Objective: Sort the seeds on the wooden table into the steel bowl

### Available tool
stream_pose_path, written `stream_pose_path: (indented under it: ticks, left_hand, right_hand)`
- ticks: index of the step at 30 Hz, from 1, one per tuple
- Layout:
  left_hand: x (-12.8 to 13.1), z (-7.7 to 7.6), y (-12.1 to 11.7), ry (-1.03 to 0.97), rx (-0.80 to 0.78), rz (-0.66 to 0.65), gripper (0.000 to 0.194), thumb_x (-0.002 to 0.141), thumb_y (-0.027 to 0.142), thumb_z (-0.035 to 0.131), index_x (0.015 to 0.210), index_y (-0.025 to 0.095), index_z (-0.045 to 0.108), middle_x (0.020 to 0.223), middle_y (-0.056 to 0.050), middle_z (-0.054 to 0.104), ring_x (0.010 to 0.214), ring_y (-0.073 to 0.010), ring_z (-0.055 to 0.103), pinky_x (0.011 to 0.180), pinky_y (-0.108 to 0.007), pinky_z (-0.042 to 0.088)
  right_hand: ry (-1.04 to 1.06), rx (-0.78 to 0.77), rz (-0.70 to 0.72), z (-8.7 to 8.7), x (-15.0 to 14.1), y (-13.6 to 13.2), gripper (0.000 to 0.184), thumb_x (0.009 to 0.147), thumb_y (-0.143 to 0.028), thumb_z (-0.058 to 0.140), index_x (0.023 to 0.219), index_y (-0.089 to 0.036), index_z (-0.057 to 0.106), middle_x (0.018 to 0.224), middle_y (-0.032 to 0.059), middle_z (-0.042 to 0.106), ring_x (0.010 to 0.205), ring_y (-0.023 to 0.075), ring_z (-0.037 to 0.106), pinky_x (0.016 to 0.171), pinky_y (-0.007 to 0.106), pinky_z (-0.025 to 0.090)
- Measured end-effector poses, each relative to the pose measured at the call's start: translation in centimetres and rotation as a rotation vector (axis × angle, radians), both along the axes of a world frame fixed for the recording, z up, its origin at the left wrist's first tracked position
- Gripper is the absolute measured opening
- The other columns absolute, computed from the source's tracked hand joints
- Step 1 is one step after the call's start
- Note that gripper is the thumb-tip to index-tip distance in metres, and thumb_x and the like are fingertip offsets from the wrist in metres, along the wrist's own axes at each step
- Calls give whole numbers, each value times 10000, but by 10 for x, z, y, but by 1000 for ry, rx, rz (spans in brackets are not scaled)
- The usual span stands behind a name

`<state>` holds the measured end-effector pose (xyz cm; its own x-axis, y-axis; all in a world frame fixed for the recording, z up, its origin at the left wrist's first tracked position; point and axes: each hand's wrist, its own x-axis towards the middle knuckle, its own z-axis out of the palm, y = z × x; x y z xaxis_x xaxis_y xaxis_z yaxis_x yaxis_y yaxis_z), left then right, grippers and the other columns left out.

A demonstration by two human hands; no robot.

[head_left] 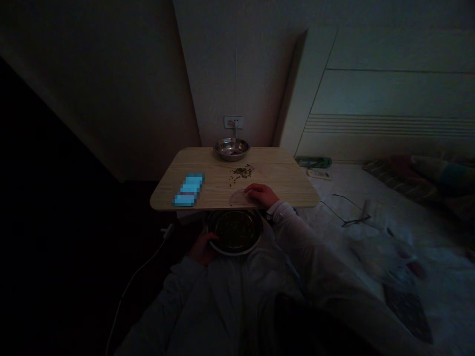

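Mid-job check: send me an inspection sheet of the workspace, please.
Surface: wooden tabletop.
Work items: small dark pieces strewn mid-tabletop; metal bowl at the far edge; round pan below the near edge.
Clutter: bright phone-like screen on the tabletop; glasses at right.
Hands: left hand holds the pan's rim; right hand at the near edge, grasp unclear.
Cables: white cable, lower left; cord at the wall socket.
Surroundings: dim; headboard at right.

"What colour's that tabletop (282,175)?"
"Pale tan, streaked with wood grain. The phone (190,189) glows cyan."
"And the scattered grains (243,171)?"
"Dark olive, as far as this dimness shows. The bowl (232,156) is silver, the round tray (237,252) pale-rimmed."
"The headboard (389,94)?"
"Off-white, with a band of horizontal lines. The cord (128,287) is white."
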<state>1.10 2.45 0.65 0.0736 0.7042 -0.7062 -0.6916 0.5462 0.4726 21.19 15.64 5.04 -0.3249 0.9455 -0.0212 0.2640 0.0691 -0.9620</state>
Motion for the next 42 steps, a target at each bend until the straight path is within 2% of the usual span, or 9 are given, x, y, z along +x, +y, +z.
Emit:
stream_pose_path:
  ticks: [8, 14, 20, 27, 32, 35, 38, 42]
  left_hand:
    - [0, 0, -1, -4, 25, 3, 574, 629, -37, 475, 1165, 107, 621, 914, -94, 773, 905, -279, 717, 806, -397, 574]
    - [2, 4, -1, -8, 25, 15, 504, 643, -42, 451, 1086, 90, 651, 889, -93, 769, 882, -253, 722, 783, -370, 579]
    - [1, 1, 0, 13, 6, 38, 460, 648, -48, 464, 1032, 96, 672, 849, -85, 769, 868, -252, 724, 764, -349, 578]
    - [0, -4, 1, 1, 30, 22, 496, 644, -43, 463, 1079, 96, 654, 859, -88, 772, 862, -259, 725, 779, -380, 576]
    - [1, 2, -1, 16, 31, 27, 540, 628, -47, 466, 1117, 99, 642, 874, -89, 773, 854, -265, 726, 775, -384, 577]
    - [3, 5, -1, 32, 16, 46, 554, 626, -54, 458, 1126, 99, 640, 870, -87, 773, 858, -265, 726, 779, -381, 577]
    - [3, 5, -1, 28, 9, 46, 553, 634, -54, 462, 1134, 104, 637, 875, -87, 773, 862, -265, 725, 793, -385, 574]
    - [3, 5, -1, 13, 7, 36, 539, 655, -46, 454, 1139, 112, 631, 854, -78, 772, 862, -257, 725, 804, -388, 571]
  right_hand:
    - [-54, -17, 0, 5, 0, -3, 233, 632, -224, 528, 804, -159, 670, 483, -55, 547, 490, 101, 437, 536, 234, 335]
    - [14, -21, -13, 3, -1, -2, 202, 607, -204, 523, 758, -161, 650, 478, -56, 536, 512, 104, 460, 569, 233, 361]
    - [-5, -17, -40, 2, -1, -1, 206, 630, -219, 534, 783, -171, 663, 483, -62, 529, 511, 102, 453, 559, 232, 349]
    - [-17, 2, -8, 5, 0, -3, 215, 626, -212, 526, 778, -162, 670, 484, -57, 538, 506, 99, 439, 557, 235, 336]
    - [-4, -10, 9, 2, 0, -3, 233, 619, -224, 520, 787, -161, 669, 469, -55, 519, 490, 105, 422, 549, 241, 330]
    - [22, 22, -45, -1, -1, 0, 229, 626, -234, 516, 783, -163, 665, 482, -48, 514, 514, 116, 445, 565, 245, 349]
    - [33, 43, -166, -4, 0, 4, 241, 651, -246, 503, 818, -168, 657, 517, -46, 523, 517, 121, 451, 556, 249, 357]
    - [-16, 145, -262, -7, 2, 9, 249, 681, -235, 504, 861, -171, 664, 570, -34, 564, 598, 136, 523, 653, 268, 416]
